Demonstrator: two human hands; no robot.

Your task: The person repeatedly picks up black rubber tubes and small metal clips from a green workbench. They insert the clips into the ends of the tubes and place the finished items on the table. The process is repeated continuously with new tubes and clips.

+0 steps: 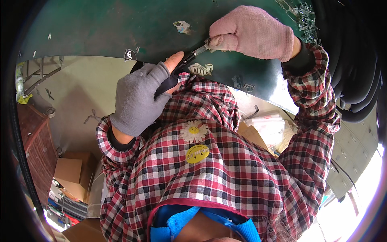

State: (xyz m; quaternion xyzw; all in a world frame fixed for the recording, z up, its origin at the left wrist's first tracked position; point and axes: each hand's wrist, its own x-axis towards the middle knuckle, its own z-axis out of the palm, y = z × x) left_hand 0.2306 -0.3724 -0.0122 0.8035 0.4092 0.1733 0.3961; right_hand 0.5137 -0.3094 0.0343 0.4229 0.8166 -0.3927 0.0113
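Black piece (pixel 166 84) is in the left hand (pixel 139 97), at the near edge of the green tabletop (pixel 100 32), in front of the plaid smock (pixel 225 161). Left hand: grey fingerless glove, fingers curled around it, bare fingertip extended along its upper end. Can't tell if it's a tube end, a strap or a tool handle; the glove hides most of it. Narrow shiny strip (pixel 200 50) runs from its upper end to the right hand (pixel 254 34). Right hand: pink glove, thumb and finger in a tight pinch on the strip's far end, tip mostly covered. Pile of small shiny clips (pixel 306 20) lies on the tabletop beyond the right wrist; coiled black hoses (pixel 354 84) sit to the right of that forearm. Handling, my read: both parts light. Black one probably has some give, so firm wrap close to its upper end, else it may twist. Strip looks stiff, thin and smooth, could slip in knit fabric; pinch it on the flats, short overhang, stay off any edges. Metal or clear plastic, can't tell. If plastic, treat as crackable and don't bend it sideways. Keep both ends in line.
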